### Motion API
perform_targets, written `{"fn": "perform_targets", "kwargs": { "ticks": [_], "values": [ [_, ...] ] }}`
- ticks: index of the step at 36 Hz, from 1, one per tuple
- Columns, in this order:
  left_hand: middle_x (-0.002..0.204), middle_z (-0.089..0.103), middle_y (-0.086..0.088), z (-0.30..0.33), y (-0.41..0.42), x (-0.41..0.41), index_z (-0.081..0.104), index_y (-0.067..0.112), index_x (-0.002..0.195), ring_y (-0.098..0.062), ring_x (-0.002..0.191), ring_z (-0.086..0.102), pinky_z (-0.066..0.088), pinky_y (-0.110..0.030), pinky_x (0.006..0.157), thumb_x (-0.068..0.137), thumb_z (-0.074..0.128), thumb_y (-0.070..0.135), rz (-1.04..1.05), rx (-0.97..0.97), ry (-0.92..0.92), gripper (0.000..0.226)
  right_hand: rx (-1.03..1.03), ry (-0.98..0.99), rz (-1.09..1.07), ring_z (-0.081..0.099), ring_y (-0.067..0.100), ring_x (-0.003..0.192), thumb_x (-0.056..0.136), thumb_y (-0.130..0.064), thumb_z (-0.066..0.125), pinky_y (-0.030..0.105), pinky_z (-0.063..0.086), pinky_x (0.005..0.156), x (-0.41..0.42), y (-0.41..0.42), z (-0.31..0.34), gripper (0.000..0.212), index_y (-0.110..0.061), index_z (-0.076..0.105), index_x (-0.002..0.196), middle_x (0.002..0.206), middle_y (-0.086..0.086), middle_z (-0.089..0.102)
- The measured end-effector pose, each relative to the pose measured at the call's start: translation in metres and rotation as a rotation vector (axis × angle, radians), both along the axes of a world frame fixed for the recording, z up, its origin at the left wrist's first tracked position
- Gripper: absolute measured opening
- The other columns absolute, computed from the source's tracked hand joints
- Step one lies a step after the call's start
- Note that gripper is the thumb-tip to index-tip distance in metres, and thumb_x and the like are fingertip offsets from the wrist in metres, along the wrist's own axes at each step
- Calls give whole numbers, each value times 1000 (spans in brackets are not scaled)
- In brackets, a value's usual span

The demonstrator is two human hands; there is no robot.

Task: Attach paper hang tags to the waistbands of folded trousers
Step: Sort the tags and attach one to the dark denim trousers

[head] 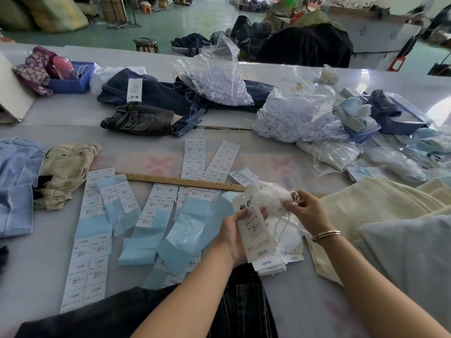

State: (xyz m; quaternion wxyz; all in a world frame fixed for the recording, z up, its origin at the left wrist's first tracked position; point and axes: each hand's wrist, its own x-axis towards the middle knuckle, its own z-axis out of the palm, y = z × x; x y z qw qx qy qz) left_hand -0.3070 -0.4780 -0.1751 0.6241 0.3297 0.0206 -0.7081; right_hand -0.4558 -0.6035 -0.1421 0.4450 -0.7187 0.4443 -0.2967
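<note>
My left hand [231, 234] holds a white paper tag [256, 230], fingers curled behind it and thumb on its face. My right hand [306, 212] pinches a tangle of white strings [271, 201] spilling from a clear bag just above the tag; a bracelet [325, 235] circles that wrist. The tag's long axis runs from near me up and slightly leftward, its hole end farther from me. It carries two large characters, then "1103#" and a size reading "XS"; the smaller print below is too fine to read. More tags [271, 264] lie stacked beneath it on the bench [41, 264].

Dark trousers [244, 306] lie at the near bench edge, below my forearms. To the left, sticker sheets [89, 254] on pale blue backing repeat "1103#". A wooden ruler [180, 181] lies crosswise beyond them. Cream cloth [375, 203] is piled at the right, blue and beige garments [58, 172] at the left. Farther back lie folded jeans [141, 119], darker denim with a white tag, and clear bags of white fasteners [295, 113].
</note>
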Motion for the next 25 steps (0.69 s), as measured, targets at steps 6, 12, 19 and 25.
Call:
{"fn": "perform_targets", "kwargs": {
  "ticks": [6, 12, 19, 25],
  "values": [
    [100, 69, -14, -8, 4, -3, 71, 4, 111, -27, 84, 63, 44, -44, 97, 87, 54, 24, 19, 79, -19, 35, 176, -255, -176, 54, 4, 57, 83, 17, 54, 14, 48, 57, -6, 6, -21, 30, -12, 54, 74, 67, 3, 53],
    [86, 65, -15, -4, 0, -9, 62, 9, 105, -30, 77, 60, 47, -40, 80, 92, 51, 21, 12, 98, -59, 20, 309, -245, -222, 57, 9, 55, 82, 25, 45, 14, 52, 59, 4, 17, -36, 38, -7, 47, 63, 55, 0, 53],
    [98, 66, -17, -10, 1, -9, 61, 9, 120, -33, 87, 61, 43, -49, 97, 93, 50, 21, 34, 94, -30, 32, -159, 781, 147, 52, 27, 79, 85, -9, 57, 31, 33, 66, -4, 18, -33, 31, -12, 48, 55, 84, 17, 62],
    [93, 71, -15, -7, 5, -4, 58, 6, 131, -30, 80, 66, 51, -40, 80, 93, 51, 23, 48, 120, -28, 42, -301, 734, 41, 59, 24, 82, 86, -26, 60, 28, 42, 72, -4, 14, 2, 32, -3, 71, 67, 92, 7, 55]
  ]
}}
